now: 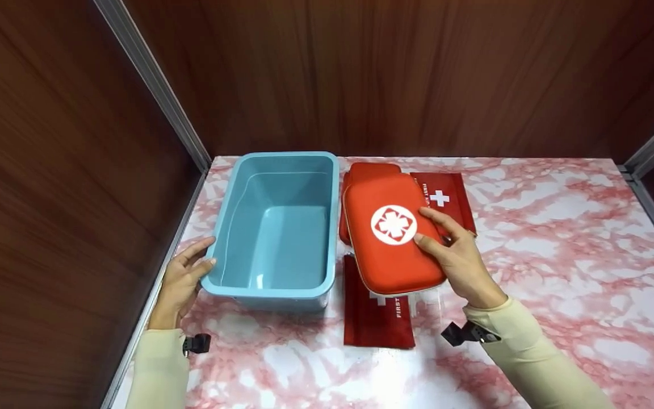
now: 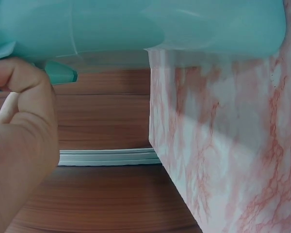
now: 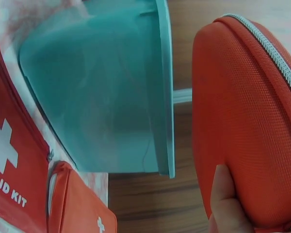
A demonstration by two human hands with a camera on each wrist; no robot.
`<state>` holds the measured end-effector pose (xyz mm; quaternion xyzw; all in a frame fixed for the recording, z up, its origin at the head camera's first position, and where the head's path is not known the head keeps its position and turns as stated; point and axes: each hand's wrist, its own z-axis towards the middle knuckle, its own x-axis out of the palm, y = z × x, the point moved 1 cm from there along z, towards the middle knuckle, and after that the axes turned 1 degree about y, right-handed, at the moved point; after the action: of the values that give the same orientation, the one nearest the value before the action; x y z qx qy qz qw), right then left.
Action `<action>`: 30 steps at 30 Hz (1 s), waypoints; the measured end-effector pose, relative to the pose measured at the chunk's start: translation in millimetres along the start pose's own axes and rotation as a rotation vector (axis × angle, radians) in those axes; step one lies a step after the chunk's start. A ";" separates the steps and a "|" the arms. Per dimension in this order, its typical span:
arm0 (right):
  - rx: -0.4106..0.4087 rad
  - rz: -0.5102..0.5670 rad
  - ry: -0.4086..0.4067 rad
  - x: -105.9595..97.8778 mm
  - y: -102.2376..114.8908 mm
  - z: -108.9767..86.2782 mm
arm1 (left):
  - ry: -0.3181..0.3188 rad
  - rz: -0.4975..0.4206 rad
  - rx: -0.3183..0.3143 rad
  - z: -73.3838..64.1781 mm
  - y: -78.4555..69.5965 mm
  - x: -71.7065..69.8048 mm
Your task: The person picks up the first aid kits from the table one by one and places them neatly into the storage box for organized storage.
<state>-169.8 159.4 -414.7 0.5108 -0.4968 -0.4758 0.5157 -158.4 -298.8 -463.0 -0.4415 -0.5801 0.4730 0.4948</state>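
A red-orange zippered first aid case (image 1: 386, 264) with a white round emblem is in my right hand (image 1: 463, 267), held by its right side with the thumb on its front. In the right wrist view, the case (image 3: 242, 111) is raised beside the bin, with its pale zipper showing. At the left, my left hand (image 1: 178, 281) grips the side rim of a light blue plastic bin (image 1: 270, 293). The bin's inside holds nothing. From the left wrist, curled fingers (image 2: 31, 80) are seen at the bin's rim.
Below the held case lies a flat dark red first aid pouch (image 1: 378, 329). Another pouch (image 1: 455, 207) with a white cross lies behind it. A second red-orange case (image 1: 375, 168) is partly hidden. Wood-grain panels (image 1: 389, 74) enclose the pink marbled table (image 1: 577, 272).
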 end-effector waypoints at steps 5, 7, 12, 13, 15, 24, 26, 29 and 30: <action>-0.008 0.008 0.022 6.8 1.2 2.8 | 0.002 -0.001 0.000 -0.5 0.2 -0.2; -0.010 0.020 0.027 9.4 1.9 3.8 | 0.005 -0.004 0.006 -0.6 0.4 -0.3; -0.014 0.044 0.037 15.5 4.4 6.8 | 0.013 -0.011 0.012 0.0 1.2 -0.2; -0.016 0.043 0.037 16.9 5.1 7.5 | 0.011 -0.012 0.011 0.1 1.3 -0.1; -0.018 0.041 0.038 19.7 6.3 9.0 | 0.006 -0.014 0.008 0.3 1.4 -0.1; -0.023 0.066 0.060 32.2 10.4 13.7 | 0.008 -0.006 0.000 -1.0 0.1 0.4; -0.023 0.077 0.069 34.6 10.1 14.8 | 0.009 -0.007 -0.003 -1.1 0.0 0.3; -0.021 0.094 0.080 38.4 10.1 16.3 | 0.014 -0.016 0.002 -0.6 0.2 -0.4; -0.019 0.099 0.082 39.6 10.1 17.0 | 0.016 -0.019 0.006 -0.5 0.2 -0.6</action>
<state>-184.8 119.1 -403.9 0.4996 -0.4952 -0.4330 0.5636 -157.9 -299.3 -463.2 -0.4380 -0.5789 0.4666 0.5052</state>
